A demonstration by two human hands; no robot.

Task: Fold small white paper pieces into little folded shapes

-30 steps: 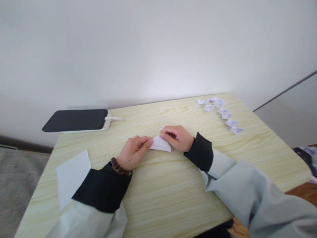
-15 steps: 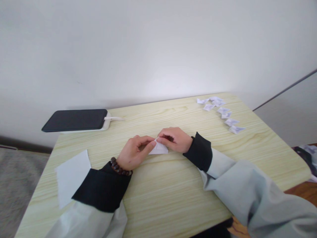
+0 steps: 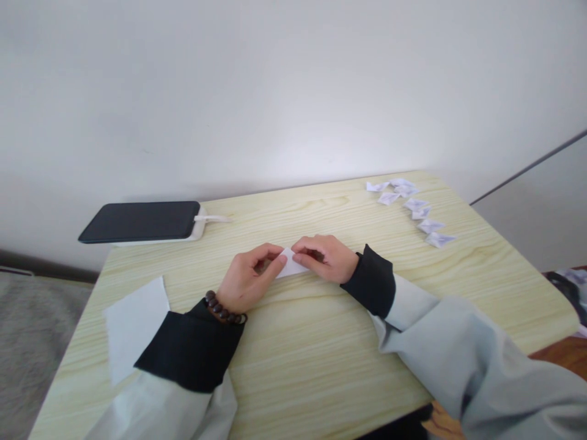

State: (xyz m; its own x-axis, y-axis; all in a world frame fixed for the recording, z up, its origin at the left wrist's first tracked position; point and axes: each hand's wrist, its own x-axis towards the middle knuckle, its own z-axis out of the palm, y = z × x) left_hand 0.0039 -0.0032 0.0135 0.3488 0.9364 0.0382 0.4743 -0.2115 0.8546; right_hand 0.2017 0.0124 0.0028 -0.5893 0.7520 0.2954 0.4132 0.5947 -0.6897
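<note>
A small piece of folded white paper (image 3: 290, 265) is held between my two hands above the middle of the table (image 3: 293, 366). My left hand (image 3: 247, 276) pinches its left side between thumb and fingers; dark beads circle that wrist. On the right side, my right hand (image 3: 326, 256) grips the paper with thumb and forefinger. The paper's top comes to a point between the fingertips, and its lower edge looks straight. Parts of both sides are hidden under the fingers.
Several small folded paper shapes (image 3: 431, 226) lie at the back right. A black phone (image 3: 142, 221) rests on a white block with a short cable (image 3: 214, 218) at the back left. White paper (image 3: 137, 327) lies by my left sleeve. A wall (image 3: 293, 91) stands behind.
The folded paper has tilted or turned, showing a plain pointed face where creased flaps showed before. My left fingers have shifted slightly apart from the right ones. Both hands keep their grip.
</note>
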